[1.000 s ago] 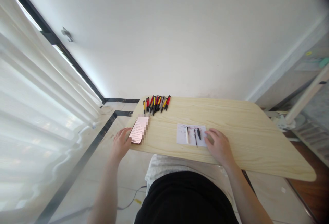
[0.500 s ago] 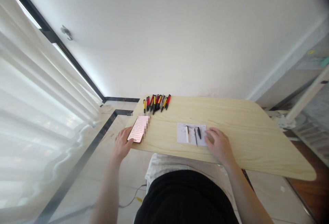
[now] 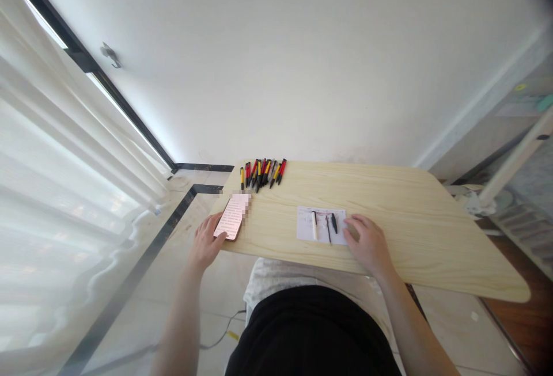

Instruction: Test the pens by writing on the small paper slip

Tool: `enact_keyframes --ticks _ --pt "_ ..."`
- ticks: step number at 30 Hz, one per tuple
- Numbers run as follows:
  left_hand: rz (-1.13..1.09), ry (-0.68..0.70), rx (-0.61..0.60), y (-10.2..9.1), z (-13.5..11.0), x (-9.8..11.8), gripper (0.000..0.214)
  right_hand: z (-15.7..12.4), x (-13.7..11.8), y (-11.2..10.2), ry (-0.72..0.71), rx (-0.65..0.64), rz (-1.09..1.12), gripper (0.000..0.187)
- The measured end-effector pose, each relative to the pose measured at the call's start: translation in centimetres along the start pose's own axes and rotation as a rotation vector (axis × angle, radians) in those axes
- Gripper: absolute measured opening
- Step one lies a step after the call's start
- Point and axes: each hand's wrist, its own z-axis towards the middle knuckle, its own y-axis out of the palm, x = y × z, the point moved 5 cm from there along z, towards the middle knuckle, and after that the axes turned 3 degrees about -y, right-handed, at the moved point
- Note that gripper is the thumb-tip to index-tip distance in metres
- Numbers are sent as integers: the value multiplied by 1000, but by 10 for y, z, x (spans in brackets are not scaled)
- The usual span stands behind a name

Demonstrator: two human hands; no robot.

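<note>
At the table's left edge my left hand (image 3: 206,242) is closed around the lower left side of a smartphone (image 3: 232,219), its thumb over the bottom of the lit screen. Lines of text show on that screen, too small to read. My right hand (image 3: 370,242) rests on the table, fingers loosely bent and thumb apart, holding nothing. Its fingertips are at the right edge of a white sheet of paper (image 3: 304,229). On the paper lie a white pen barrel (image 3: 315,228), a thin dark pen refill (image 3: 329,231) and a short black pen part (image 3: 334,224), side by side.
Several red, yellow and black pens (image 3: 261,173) lie bunched at the back left of the wooden table (image 3: 401,203), against a white wall (image 3: 302,65). A pale curtain (image 3: 64,180) hangs at the left. A cable (image 3: 224,333) runs across the floor.
My left thumb has slid slightly up and to the right over the phone's screen. My right hand and the pen parts have stayed in place.
</note>
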Motion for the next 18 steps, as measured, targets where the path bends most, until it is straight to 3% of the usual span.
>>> enact_keyframes --ticks 18 --pt "-65 -49 32 3 8 -10 47 0 -2 -1 -3 -2 2 26"
